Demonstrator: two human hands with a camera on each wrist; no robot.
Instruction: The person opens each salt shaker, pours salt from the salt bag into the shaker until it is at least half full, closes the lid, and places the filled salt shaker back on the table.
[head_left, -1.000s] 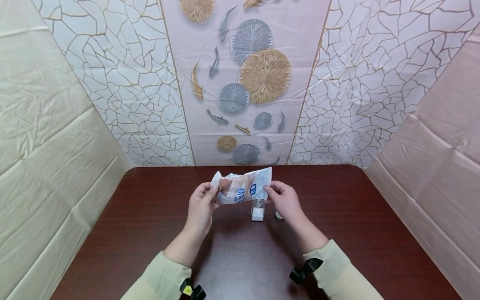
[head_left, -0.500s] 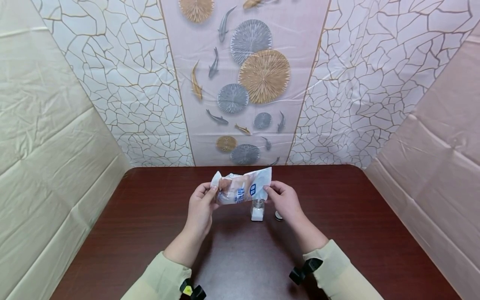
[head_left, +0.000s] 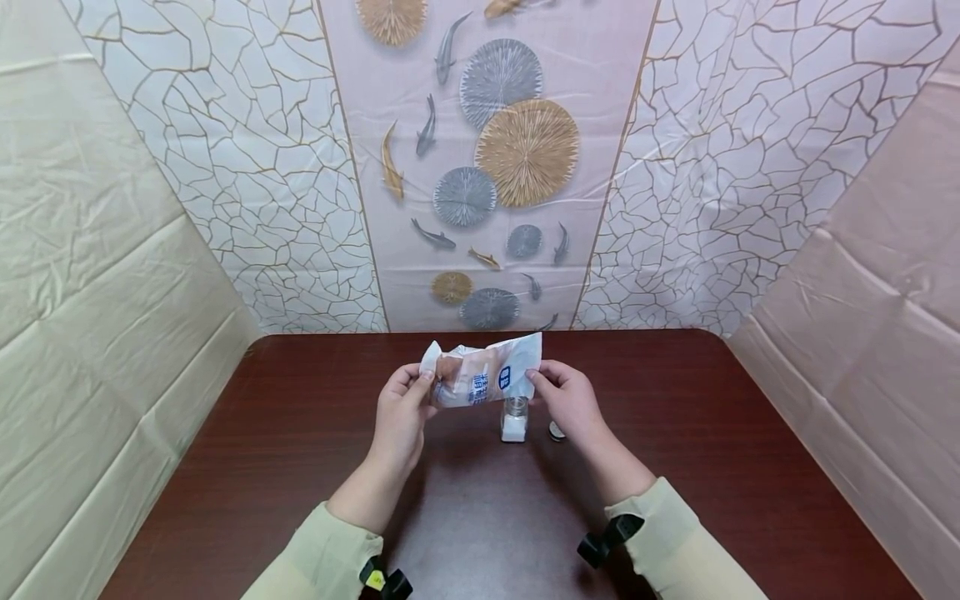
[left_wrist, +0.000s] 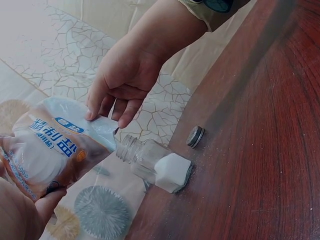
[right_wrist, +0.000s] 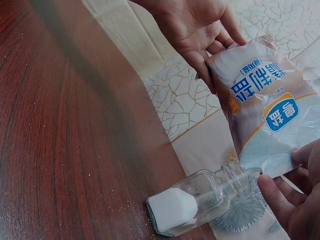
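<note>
My left hand (head_left: 401, 412) grips the full end of a soft plastic salt bag (head_left: 480, 375), thumb on the near face. The bag's other end, a flat corner, is pinched between thumb and fingers of my right hand (head_left: 572, 404). Held across and tilted, the bag has its lower corner right at the mouth of a small square glass jar (left_wrist: 167, 167). The jar stands upright and uncapped, white salt (right_wrist: 172, 210) filling its lower part. Beside it on the table lies a dark-sided round lid (left_wrist: 195, 136). In the head view the bag overlaps the jar's neck.
Fine white grains are scattered on the dark red wooden table (head_left: 285, 467) around the jar. A patterned cloth backdrop (head_left: 480, 250) rises behind the far edge, and pale cloth screens (head_left: 112, 333) flank both sides.
</note>
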